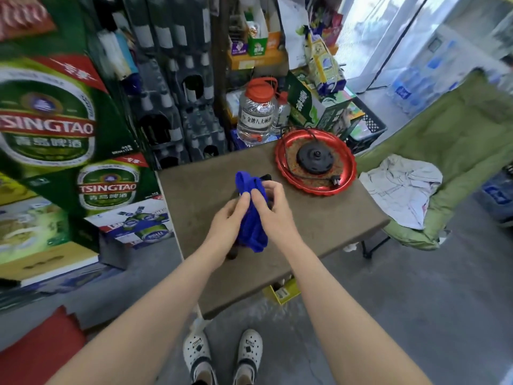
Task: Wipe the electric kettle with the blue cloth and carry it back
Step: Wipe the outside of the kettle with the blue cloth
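Centre frame, wiping underway: both hands bunch the blue cloth (251,215) over the mostly hidden dark kettle (267,177).
Left hand (226,222) and right hand (273,208) close together, clamped on cloth; base (315,158) waits empty on the red tray (347,173), upper right — carry-back still ahead, I'd say.

Two hands: the left hand (226,218) and the right hand (273,209), both on one blue cloth (252,218). One kettle (231,255), mostly hidden under the cloth. One table (319,218). One red tray (315,162) at 1 o'clock on the table, carrying one black kettle base (315,158) and one plug (336,181). One clear water jug (256,112) at 12 o'clock. One green folding chair (458,140) at 2 o'clock, with one white cloth (402,187) on it. Two white shoes (222,354) at 6 o'clock.
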Motion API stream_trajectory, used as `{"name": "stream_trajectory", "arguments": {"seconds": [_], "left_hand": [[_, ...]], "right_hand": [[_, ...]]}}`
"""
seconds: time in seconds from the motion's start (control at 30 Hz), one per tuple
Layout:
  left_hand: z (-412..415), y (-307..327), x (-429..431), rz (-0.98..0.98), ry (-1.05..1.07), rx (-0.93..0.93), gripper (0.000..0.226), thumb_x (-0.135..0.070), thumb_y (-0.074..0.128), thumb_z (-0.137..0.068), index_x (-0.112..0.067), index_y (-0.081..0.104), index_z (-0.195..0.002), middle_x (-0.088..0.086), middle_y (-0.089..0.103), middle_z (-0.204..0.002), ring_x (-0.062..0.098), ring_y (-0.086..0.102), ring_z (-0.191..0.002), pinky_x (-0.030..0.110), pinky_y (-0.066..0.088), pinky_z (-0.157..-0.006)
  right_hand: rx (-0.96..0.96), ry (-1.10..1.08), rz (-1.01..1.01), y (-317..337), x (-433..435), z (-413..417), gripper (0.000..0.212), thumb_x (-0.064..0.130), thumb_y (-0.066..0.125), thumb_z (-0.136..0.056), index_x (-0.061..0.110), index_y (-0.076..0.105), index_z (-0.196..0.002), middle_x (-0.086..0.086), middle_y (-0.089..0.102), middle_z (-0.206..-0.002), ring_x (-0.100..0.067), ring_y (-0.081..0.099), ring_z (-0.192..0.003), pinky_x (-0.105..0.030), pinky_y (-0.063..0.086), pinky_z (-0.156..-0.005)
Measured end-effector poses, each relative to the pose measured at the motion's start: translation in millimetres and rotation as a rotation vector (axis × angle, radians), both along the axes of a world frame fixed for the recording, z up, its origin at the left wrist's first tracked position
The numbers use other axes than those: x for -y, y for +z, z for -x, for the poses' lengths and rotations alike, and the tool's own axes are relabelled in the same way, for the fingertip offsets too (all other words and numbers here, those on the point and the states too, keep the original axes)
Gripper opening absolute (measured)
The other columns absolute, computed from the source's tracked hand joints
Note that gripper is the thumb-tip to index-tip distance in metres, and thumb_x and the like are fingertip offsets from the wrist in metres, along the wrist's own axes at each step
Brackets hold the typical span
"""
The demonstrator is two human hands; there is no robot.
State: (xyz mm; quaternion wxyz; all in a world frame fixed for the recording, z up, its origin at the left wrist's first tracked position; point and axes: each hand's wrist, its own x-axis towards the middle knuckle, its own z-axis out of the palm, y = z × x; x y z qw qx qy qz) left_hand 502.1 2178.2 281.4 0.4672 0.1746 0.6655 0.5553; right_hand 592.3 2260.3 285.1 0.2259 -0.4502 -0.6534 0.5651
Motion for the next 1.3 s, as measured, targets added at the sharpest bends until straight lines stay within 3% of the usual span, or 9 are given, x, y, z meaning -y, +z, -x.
{"name": "stream_trajectory", "arguments": {"seconds": [0.1,0.27,0.47,0.7,0.8,0.9,1.07,1.2,1.3], "left_hand": [[11,4,8,0.030,0.135,0.134,0.029,-0.033,0.061,-0.096,-0.019,0.063,-0.122,0.002,0.073,-0.114,0.016,0.070,-0.099,0.032,0.057,-0.079],[41,-16,37,0.081,0.382,0.283,0.030,-0.021,0.056,-0.100,-0.011,0.061,-0.127,0.007,0.069,-0.119,0.024,0.067,-0.099,0.040,0.054,-0.087],[67,-48,68,0.168,0.441,0.196,0.027,-0.020,0.052,-0.102,-0.015,0.056,-0.128,0.008,0.066,-0.119,0.028,0.064,-0.101,0.042,0.051,-0.089],[68,-71,75,0.231,0.341,0.128,0.010,-0.021,0.051,-0.102,-0.019,0.055,-0.111,-0.002,0.065,-0.096,0.019,0.064,-0.085,0.042,0.050,-0.086],[62,-70,67,0.258,0.261,-0.023,0.012,-0.027,0.053,-0.101,-0.024,0.057,-0.091,0.003,0.067,-0.099,0.032,0.066,-0.099,0.050,0.053,-0.093],[54,-64,56,0.256,0.143,-0.229,0.013,-0.032,0.053,-0.100,-0.024,0.057,-0.091,0.013,0.060,-0.116,0.032,0.061,-0.105,0.052,0.049,-0.099],[45,-15,18,0.167,0.047,-0.593,0.024,-0.022,0.050,-0.101,-0.002,0.058,-0.109,0.006,0.043,-0.113,0.023,0.049,-0.101,0.024,0.032,-0.084],[37,24,-9,0.005,-0.140,-1.114,0.051,-0.013,0.057,-0.094,-0.012,0.047,-0.144,0.011,0.040,-0.143,0.030,0.042,-0.131,0.038,0.044,-0.102],[24,37,-17,-0.097,-0.301,-1.259,0.071,-0.031,0.059,-0.094,-0.025,0.026,-0.157,0.011,0.026,-0.160,0.033,0.027,-0.147,0.043,0.037,-0.114]], "right_hand": [[0.011,0.094,0.083,7,10,16,0.028,0.043,0.040,-0.106,0.031,0.057,-0.125,0.014,0.068,-0.116,-0.009,0.059,-0.117,-0.034,0.045,-0.100],[0.278,-0.177,-0.140,-24,24,9,0.028,0.035,0.061,-0.098,0.019,0.054,-0.120,0.003,0.062,-0.113,-0.021,0.062,-0.110,-0.033,0.045,-0.092],[0.598,-0.279,-0.291,-77,54,32,0.082,0.065,0.078,-0.071,0.013,0.047,-0.126,-0.006,0.056,-0.126,-0.030,0.055,-0.121,-0.047,0.044,-0.099],[0.401,-0.481,-0.096,-91,53,12,0.043,0.036,0.072,-0.081,0.023,0.051,-0.116,0.001,0.067,-0.107,-0.026,0.065,-0.102,-0.038,0.050,-0.086],[0.268,-0.566,-0.039,-99,55,-7,0.028,0.035,0.068,-0.090,0.025,0.054,-0.113,0.003,0.069,-0.099,-0.023,0.066,-0.092,-0.043,0.053,-0.087],[0.163,-0.513,-0.057,-85,45,-13,0.028,0.032,0.074,-0.090,0.026,0.062,-0.114,0.011,0.069,-0.100,-0.006,0.064,-0.094,-0.023,0.049,-0.082],[0.104,-0.432,-0.129,-25,20,-16,0.016,0.037,0.078,-0.085,0.034,0.067,-0.096,0.016,0.073,-0.090,0.007,0.064,-0.087,-0.009,0.044,-0.070],[0.047,-0.438,-0.221,35,1,-23,0.014,0.044,0.078,-0.083,0.035,0.070,-0.087,0.015,0.073,-0.087,0.005,0.065,-0.084,-0.020,0.051,-0.076],[-0.007,-0.475,-0.291,78,-12,-24,0.013,0.049,0.077,-0.081,0.040,0.068,-0.079,0.011,0.071,-0.096,-0.011,0.066,-0.096,-0.039,0.053,-0.091]]}}
